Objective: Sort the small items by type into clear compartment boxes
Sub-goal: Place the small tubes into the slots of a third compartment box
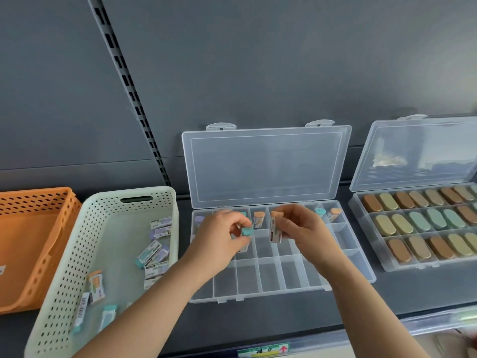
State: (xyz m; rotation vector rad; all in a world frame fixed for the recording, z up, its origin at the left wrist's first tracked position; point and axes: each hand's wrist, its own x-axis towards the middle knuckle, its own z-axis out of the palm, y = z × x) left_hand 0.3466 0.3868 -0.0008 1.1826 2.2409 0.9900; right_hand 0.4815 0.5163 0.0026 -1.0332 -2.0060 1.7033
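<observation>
Grey shelf (271, 316), hands raised above the box (247, 280).
left hand (219, 239) pinches teal eraser (247, 231), right hand (304, 229) pinches upright orange eraser (275, 228).

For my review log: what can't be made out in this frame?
Head view only.
Middle box, left compartments: hidden by the left hand holding the teal eraser.
Label print on the orange eraser in the right hand: blurred, too small.
Right box: cut off by the right edge.
Orange basket: cut off by the left edge.
</observation>
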